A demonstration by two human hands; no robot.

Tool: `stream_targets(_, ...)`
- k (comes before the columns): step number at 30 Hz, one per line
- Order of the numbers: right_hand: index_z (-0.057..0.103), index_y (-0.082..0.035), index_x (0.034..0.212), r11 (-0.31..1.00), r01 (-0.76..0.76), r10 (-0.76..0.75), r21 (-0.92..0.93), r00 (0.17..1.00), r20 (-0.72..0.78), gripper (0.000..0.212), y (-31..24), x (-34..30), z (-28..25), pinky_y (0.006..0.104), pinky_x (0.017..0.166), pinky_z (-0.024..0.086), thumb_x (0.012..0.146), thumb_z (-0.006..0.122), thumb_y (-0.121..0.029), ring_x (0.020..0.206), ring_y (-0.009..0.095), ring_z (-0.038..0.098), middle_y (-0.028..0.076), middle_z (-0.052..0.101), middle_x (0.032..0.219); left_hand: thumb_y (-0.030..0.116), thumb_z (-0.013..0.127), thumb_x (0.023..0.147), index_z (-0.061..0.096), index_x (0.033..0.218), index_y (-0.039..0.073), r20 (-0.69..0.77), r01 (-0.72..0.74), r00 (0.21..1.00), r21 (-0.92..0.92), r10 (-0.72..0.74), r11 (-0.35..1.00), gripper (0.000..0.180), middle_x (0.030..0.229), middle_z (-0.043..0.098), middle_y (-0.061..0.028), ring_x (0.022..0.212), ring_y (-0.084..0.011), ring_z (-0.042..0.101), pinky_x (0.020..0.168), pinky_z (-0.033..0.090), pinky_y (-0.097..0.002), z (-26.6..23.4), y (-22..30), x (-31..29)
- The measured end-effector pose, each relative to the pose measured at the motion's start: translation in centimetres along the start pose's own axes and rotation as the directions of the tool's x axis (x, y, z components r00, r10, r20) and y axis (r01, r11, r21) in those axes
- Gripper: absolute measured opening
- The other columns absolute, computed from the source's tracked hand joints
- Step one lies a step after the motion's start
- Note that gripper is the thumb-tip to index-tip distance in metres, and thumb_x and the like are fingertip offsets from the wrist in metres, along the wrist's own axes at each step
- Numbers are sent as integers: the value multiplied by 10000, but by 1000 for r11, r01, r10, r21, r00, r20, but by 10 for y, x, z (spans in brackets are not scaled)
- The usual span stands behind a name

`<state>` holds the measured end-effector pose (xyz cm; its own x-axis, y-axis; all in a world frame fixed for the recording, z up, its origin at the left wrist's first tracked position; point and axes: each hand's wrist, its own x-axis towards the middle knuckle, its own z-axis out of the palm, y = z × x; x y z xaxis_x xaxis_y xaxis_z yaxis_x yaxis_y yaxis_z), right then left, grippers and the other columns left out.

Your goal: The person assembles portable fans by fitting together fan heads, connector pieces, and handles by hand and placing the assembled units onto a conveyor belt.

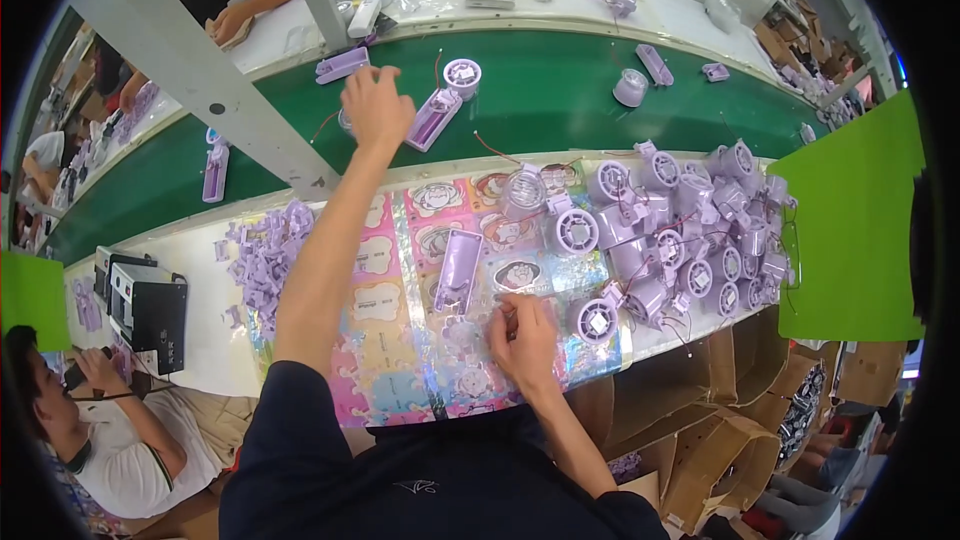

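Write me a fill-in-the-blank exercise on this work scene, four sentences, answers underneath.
1. The left hand is stretched out over a belt coloured ____.
2. Of the two hands, the one nearer the picture's lower edge is the ____ hand.
3. The big pile of round purple housings lies to the ____ of the right hand.
4. The heap of small purple parts lies to the ____ of the left forearm.

Missing words: green; right; right; left.

Left arm [335,240] outstretched, right fingers [528,312] curled
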<state>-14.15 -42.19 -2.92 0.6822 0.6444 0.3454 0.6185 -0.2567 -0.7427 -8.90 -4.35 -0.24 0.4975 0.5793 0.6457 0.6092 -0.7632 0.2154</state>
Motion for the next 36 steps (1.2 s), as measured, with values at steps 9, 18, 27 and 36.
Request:
stream_targets(9, 646, -21, 1058, 997, -53, 52, 65, 999, 15, 227, -1, 0, 2, 317, 547, 489, 838, 694, 10, 607, 183, 597, 90, 631, 845, 48, 672, 764, 712, 994, 59, 450, -111, 892, 117, 47, 987, 233, 1170, 556, -200, 1064, -413, 596, 751, 579, -495, -70, -11, -41)
stream_targets(18, 653, -9, 1030, 998, -26, 23, 58, 998, 50, 207, -3, -4, 1, 332, 560, 500, 829, 695, 15, 617, 210, 617, 107, 638, 851, 115, 753, 781, 740, 1090, 141, 452, -347, 785, -246, 424, 905, 310, 1203, 556, -151, 1146, -333, 554, 829, 542, -425, -197, 4, -120)
stream_targets(27, 658, -44, 879, 999, 31, -28, -39, 997, 68, 93, -6, 0, 1, 351, 549, 466, 809, 705, -5, 590, 226, 598, 80, 640, 817, 102, 692, 883, 734, 953, 16, 411, 410, 888, -503, -207, 761, 118, 848, 731, -93, 767, -137, 669, 703, 510, -286, -207, -162, -39)
stream_targets(36, 650, -63, 888, 993, -38, 44, -108, 998, 52, 130, -4, -2, -1, 376, 560, 477, 785, 709, -11, 596, 255, 604, 82, 601, 771, 179, 711, 907, 512, 1406, 104, 554, 437, 822, -471, -128, 767, 542, 741, 643, -20, 622, -97, 590, 508, 466, -281, 24, -231, 47)
